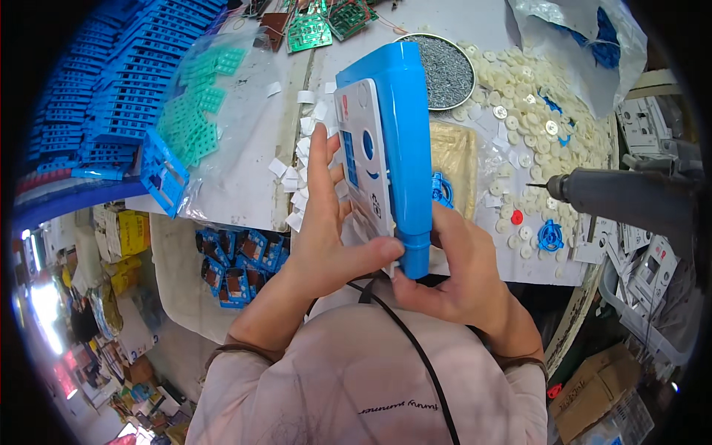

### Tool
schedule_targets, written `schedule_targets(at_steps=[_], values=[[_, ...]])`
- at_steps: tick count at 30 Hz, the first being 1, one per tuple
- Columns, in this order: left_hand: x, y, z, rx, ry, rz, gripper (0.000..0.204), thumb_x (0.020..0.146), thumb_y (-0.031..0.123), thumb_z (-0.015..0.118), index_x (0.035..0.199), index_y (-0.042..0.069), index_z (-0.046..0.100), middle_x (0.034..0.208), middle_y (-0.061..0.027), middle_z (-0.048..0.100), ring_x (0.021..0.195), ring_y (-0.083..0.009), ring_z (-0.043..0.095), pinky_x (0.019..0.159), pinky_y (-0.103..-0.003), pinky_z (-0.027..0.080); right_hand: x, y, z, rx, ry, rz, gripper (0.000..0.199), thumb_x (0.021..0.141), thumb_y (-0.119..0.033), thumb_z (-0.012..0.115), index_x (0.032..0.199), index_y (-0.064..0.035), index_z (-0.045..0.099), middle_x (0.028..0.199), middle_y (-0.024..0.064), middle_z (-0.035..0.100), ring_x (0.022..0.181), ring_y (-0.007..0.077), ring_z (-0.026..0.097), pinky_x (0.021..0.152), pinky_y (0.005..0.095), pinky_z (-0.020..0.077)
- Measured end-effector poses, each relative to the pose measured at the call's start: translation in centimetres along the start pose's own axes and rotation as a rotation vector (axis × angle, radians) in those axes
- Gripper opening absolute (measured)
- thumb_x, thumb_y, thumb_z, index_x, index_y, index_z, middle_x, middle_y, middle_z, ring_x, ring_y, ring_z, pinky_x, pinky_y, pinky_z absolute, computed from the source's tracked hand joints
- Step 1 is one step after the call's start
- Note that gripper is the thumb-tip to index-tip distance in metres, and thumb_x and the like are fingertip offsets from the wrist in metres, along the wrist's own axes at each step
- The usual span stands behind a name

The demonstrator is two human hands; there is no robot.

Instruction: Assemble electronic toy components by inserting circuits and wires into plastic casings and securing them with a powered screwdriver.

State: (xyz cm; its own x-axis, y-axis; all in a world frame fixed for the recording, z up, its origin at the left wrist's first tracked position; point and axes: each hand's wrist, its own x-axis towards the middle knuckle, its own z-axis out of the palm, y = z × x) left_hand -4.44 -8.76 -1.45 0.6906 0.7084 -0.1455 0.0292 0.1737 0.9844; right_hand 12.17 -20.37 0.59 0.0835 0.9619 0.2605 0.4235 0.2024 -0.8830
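A blue plastic housing with a white front panel (pixel 406 156) is held upright on edge between my hands, its panel turned to the left. The panel has a round cutout and a blue patch of small openings. My left hand (pixel 319 230) supports the panel side, with its thumb pressed on the lower edge and its fingers stretched up behind. The lower end is gripped by my right hand (pixel 463 278), thumb underneath and fingers partly hidden behind the housing. A powered screwdriver (pixel 623 189) with a thin bit points in from the right, apart from my hands.
Behind the housing stands a round tin of small screws (pixel 445 70). Many cream plastic discs (pixel 519 96) spread to its right. Green button sheets (pixel 196 111) and stacked blue frames (pixel 122 81) lie left. Circuit boards (pixel 310 31) sit at the back; a bin of white panels (pixel 653 274) stands right.
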Motion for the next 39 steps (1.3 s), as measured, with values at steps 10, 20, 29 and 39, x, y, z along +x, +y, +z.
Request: schedule_targets(at_steps=[10, 20, 29, 39], values=[[0.0, -0.3, 0.3, 0.112, 0.031, 0.089, 0.142, 0.066, 0.038, 0.093, 0.157, -0.002, -0.010, 0.158, -0.0255, 0.011, 0.149, -0.0407, 0.019, 0.115, -0.053, 0.034, -0.2, 0.4, 1.5, -0.127, 0.197, -0.136, 0.071, 0.070, -0.003, 0.073, 0.136, 0.0099, 0.050, 0.091, 0.0168, 0.062, 0.073, 0.0301, 0.060, 0.064, 0.0378, 0.0511], [0.0, -1.4, -0.2, 0.462, 0.091, 0.224, 0.155, 0.052, 0.053, 0.097, 0.156, -0.005, -0.002, 0.154, -0.0291, 0.014, 0.149, -0.0412, 0.013, 0.120, -0.051, 0.016, -0.9, 1.4, 1.8, 0.065, 0.135, -0.048, 0.076, 0.071, -0.004, 0.075, 0.139, 0.0083, 0.046, 0.097, 0.0165, 0.064, 0.078, 0.0307, 0.064, 0.070, 0.0351, 0.0535], [2.2, 0.1, -2.8, -0.235, 0.317, -0.063, 0.056, 0.097, 0.015, 0.062, 0.142, -0.005, 0.035, 0.116, -0.0094, 0.063, 0.098, -0.0123, 0.064, 0.080, -0.026, 0.053, -1.5, 3.1, -1.9, 0.505, -0.019, 0.156, 0.069, 0.078, -0.010, 0.077, 0.139, 0.0049, 0.048, 0.126, 0.0155, 0.061, 0.109, 0.0217, 0.065, 0.095, 0.0329, 0.0509], [0.9, -0.7, -0.3, -0.108, 0.185, 0.376, 0.034, 0.103, 0.027, 0.057, 0.114, -0.005, 0.063, 0.106, -0.0100, 0.070, 0.093, -0.0112, 0.064, 0.081, -0.027, 0.052, 1.8, 2.3, -0.9, 0.731, 0.415, 0.322, 0.027, 0.097, -0.016, 0.070, 0.115, 0.0027, 0.062, 0.098, 0.0044, 0.069, 0.083, 0.0048, 0.061, 0.073, 0.0218, 0.0507]])
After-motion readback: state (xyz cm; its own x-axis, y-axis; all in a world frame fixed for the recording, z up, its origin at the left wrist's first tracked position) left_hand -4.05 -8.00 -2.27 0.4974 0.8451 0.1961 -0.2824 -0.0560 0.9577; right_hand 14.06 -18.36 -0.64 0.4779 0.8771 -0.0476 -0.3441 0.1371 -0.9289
